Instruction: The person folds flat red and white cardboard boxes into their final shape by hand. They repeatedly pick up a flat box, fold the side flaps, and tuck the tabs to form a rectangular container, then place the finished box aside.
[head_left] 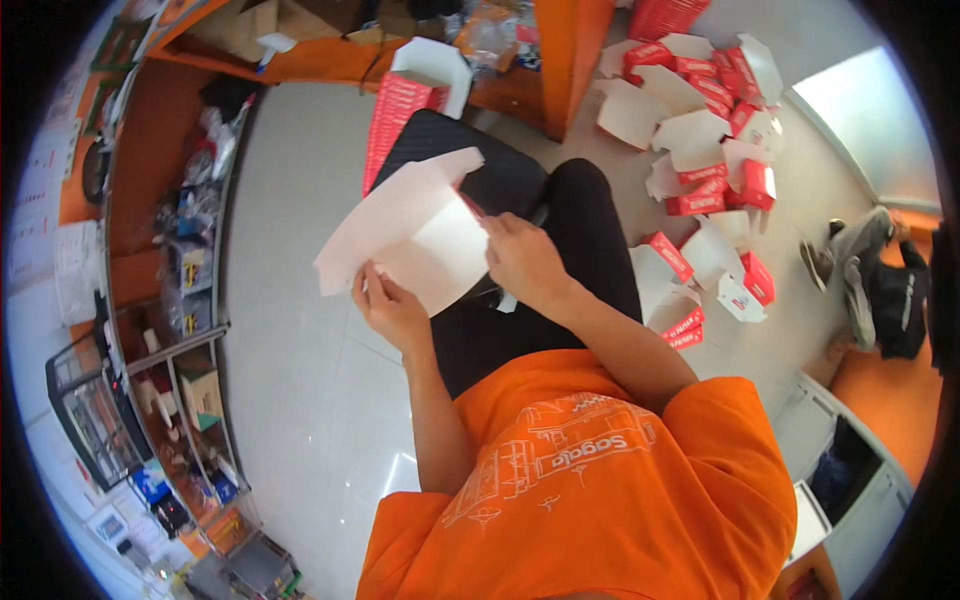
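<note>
A paper food box (430, 245), white on the inside and partly folded, is held above my lap between both hands. My left hand (392, 310) pinches its near left edge, thumb on the white inner face. On the other side, my right hand (530, 262) grips the right wall, where a strip of red outer face shows. Some of the right fingertips are hidden behind the board. Beyond the box is a black padded seat (460, 150), partly covered by it. Against that seat's far left side stands a tall stack of red and white boxes (400, 115).
Many folded red and white boxes (700, 130) lie heaped on the floor at the right. An orange table leg (570, 70) rises between heap and seat. Cluttered shelves (190, 230) line the left. At far right is another person's leg and shoe (815, 265).
</note>
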